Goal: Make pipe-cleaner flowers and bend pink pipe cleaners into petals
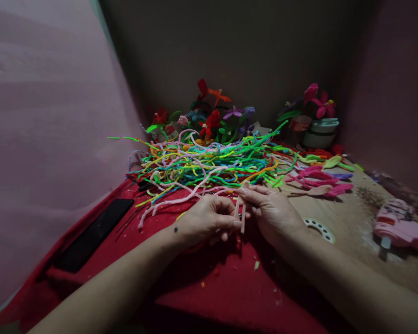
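Note:
A pale pink-beige fuzzy stem is bent into a narrow loop between my two hands, over the red cloth. My left hand pinches its lower left part between thumb and fingers. At the upper end, my right hand is closed on the same stem. Just beyond my hands lies a large tangled pile of colourful fuzzy stems, mostly green, with pink, yellow and orange ones among them. Something small and dark shows between my fingers, too hidden to make out.
A black phone lies at the left. On the right are pink fuzzy petals, a white ring with holes and a pink glue gun. Fuzzy flowers and a lidded jar stand at the back.

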Motion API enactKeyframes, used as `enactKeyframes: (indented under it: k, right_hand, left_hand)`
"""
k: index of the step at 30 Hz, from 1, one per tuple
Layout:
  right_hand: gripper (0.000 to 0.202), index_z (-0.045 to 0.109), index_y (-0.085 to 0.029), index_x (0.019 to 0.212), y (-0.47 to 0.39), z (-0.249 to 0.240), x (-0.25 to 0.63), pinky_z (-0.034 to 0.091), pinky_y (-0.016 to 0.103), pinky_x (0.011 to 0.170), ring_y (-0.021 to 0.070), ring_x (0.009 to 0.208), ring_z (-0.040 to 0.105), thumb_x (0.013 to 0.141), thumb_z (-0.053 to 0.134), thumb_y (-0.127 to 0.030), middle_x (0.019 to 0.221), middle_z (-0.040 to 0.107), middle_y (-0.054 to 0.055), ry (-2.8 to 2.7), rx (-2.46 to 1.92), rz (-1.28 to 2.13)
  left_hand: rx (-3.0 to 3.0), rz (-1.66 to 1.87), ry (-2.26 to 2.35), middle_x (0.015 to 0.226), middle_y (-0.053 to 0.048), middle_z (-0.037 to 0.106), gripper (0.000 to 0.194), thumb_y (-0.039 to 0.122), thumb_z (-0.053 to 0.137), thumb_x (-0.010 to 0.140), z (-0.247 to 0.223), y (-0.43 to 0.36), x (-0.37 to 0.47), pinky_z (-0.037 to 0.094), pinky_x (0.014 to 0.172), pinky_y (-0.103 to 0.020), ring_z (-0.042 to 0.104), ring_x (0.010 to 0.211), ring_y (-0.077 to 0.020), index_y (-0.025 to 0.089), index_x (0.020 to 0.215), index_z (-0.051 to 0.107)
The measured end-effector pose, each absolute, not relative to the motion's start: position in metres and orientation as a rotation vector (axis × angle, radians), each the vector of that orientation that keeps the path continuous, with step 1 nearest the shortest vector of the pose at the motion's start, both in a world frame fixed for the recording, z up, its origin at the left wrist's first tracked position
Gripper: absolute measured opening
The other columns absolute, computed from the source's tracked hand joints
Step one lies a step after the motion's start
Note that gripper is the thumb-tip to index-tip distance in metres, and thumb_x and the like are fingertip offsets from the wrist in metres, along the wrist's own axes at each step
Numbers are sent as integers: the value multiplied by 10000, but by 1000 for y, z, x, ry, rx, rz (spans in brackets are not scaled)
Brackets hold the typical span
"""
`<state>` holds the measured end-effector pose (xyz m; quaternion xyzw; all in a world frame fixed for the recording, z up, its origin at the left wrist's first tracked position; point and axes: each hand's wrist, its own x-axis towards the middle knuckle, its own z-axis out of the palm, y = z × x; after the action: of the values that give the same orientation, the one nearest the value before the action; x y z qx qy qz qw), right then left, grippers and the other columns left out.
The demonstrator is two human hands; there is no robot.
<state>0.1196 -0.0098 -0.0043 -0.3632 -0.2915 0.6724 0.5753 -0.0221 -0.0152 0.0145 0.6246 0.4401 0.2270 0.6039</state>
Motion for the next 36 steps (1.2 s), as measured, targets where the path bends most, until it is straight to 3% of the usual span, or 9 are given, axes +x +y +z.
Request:
enactKeyframes:
  k: [4, 10, 16, 23, 29, 36]
  right_hand:
    - [221, 566, -130, 582, -6, -7, 122, 308, 202, 412, 60, 431, 431, 532, 759, -227, 503, 507, -41, -678, -827, 1560]
    - [201, 562, -133, 579, -6, -7, 122, 293, 211, 418, 60, 433, 414, 579, 733, -238, 501, 505, -38, -733, -821, 1516]
    - [216, 576, -130, 604, -5, -10, 122, 292, 210, 410, 75, 445, 439, 542, 748, -245, 523, 535, -25, -695, -818, 1531]
    - [220, 602, -129, 648, -8, -10, 121, 329, 211, 427, 82, 459, 472, 548, 743, -266, 561, 581, -2, -714, -818, 1554]
    - [210, 619, -121, 685, -11, -10, 119, 306, 200, 398, 80, 456, 476, 560, 728, -250, 579, 590, 6, -736, -820, 1568]
    - [169, 616, -121, 656, -14, -8, 117, 366, 197, 431, 83, 463, 502, 548, 720, -200, 559, 593, 2, -692, -803, 1624]
  left_hand:
    - [1365, 502, 991, 515, 28, 530, 163, 236, 675, 645, 15, -14, -25, 377, 328, -161, 454, 375, -58, 118, 675, 566]
    - [1303, 541, 970, 556, -21, 603, 139, 233, 614, 718, 14, -16, -26, 458, 415, -183, 566, 448, -98, 112, 715, 547]
    - [1289, 696, 886, 648, -51, 667, 130, 211, 611, 741, 18, -16, -29, 519, 538, -241, 641, 553, -140, 125, 748, 514]
    - [1428, 1029, 949, 674, -20, 667, 129, 236, 622, 750, 18, -21, -23, 519, 562, -222, 639, 608, -126, 132, 767, 547]
    - [1531, 1150, 971, 650, -7, 652, 106, 219, 620, 748, 16, -27, -15, 520, 569, -222, 625, 588, -115, 134, 755, 557]
    - [1814, 1213, 950, 703, -2, 617, 53, 195, 586, 773, 9, -25, -17, 515, 602, -211, 605, 624, -100, 143, 766, 594]
